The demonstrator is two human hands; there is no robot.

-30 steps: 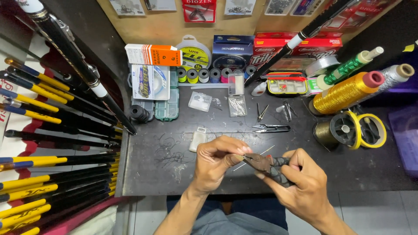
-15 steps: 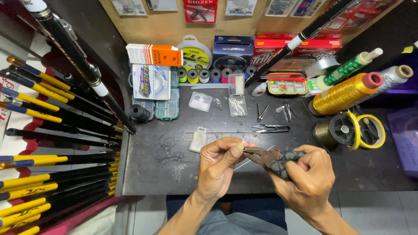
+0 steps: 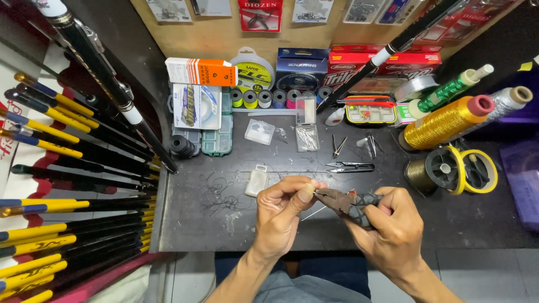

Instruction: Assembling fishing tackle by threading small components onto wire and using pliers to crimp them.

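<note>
Both hands have moved up a little. Right hand [image 3: 393,227] squeezes pliers [image 3: 351,203]; left hand [image 3: 286,210] pinches a thin wire [image 3: 313,213] by a small clear box [image 3: 257,180] on the surface [image 3: 224,224].

The pliers [image 3: 342,202] have dull, rust-brown metal jaws and matt dark rubber-like handles. The worktop [image 3: 224,224] is matt black, scuffed and dusted with pale specks. The scissors [image 3: 349,166] are bright bare metal. The large spool [image 3: 446,122] carries glossy metallic gold thread; the spool beside it [image 3: 443,94] carries shiny green thread. The small boxes [image 3: 259,131] are clear, smooth plastic. The back panel [image 3: 224,33] is unpainted wood. The rods [image 3: 67,140] have a glossy black and yellow finish. The carton [image 3: 197,72] is matt orange and white card.
</note>
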